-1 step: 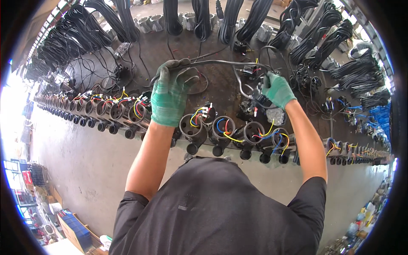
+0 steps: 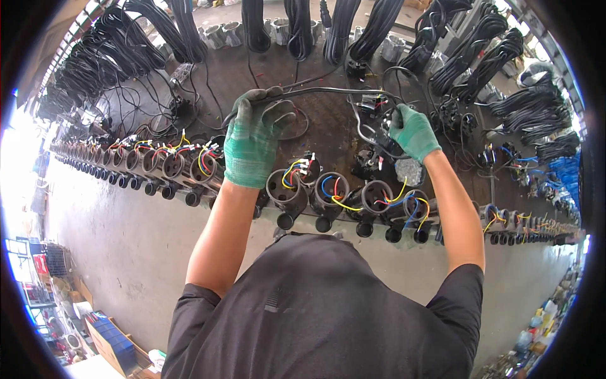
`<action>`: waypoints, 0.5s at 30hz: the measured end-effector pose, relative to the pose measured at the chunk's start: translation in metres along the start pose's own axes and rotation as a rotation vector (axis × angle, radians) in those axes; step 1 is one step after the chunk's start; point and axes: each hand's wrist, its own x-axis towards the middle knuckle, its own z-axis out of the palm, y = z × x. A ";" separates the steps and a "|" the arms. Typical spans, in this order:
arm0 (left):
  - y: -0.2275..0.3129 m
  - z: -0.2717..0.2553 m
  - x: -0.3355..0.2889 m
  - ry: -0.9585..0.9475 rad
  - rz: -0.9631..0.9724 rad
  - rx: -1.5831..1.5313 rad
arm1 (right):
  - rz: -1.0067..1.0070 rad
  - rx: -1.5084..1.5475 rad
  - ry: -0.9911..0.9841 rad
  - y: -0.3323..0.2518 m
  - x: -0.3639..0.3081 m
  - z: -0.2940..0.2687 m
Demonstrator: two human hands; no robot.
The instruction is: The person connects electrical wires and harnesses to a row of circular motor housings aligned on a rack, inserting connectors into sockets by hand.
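Note:
A black cable (image 2: 322, 91) runs across the bench between my two hands, both in green gloves with dark fingertips. On the left, my left hand (image 2: 252, 139) has its fingers bent round the cable. Over at the right, my right hand (image 2: 413, 132) pinches the cable near a bend; its fingertips are partly hidden. Close beside that hand, a thinner cable loop (image 2: 358, 123) hangs by small dark parts with wires. Below the hands stand dark round housings (image 2: 284, 196), with red, blue and yellow wires (image 2: 293, 170) sticking out.
Bundled black cables (image 2: 257, 28) hang along the far side of the dark bench (image 2: 325, 136). Pale metal housings (image 2: 214, 36) stand behind them. More dark housings (image 2: 148, 158) line the near edge. A clear, crumpled lump (image 2: 410, 171) lies below my right hand.
The thin cable loop beside my right hand has shifted slightly. My right hand has turned a little, while my left hand stays in place.

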 end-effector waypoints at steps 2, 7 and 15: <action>-0.001 0.002 0.001 -0.049 0.013 -0.033 | 0.039 0.247 0.109 -0.011 -0.005 -0.007; -0.002 0.036 -0.001 -0.200 -0.007 -0.019 | 0.312 0.864 0.202 -0.029 -0.008 0.031; 0.014 0.053 -0.002 -0.329 -0.044 -0.238 | -0.086 0.633 0.257 -0.019 0.021 0.108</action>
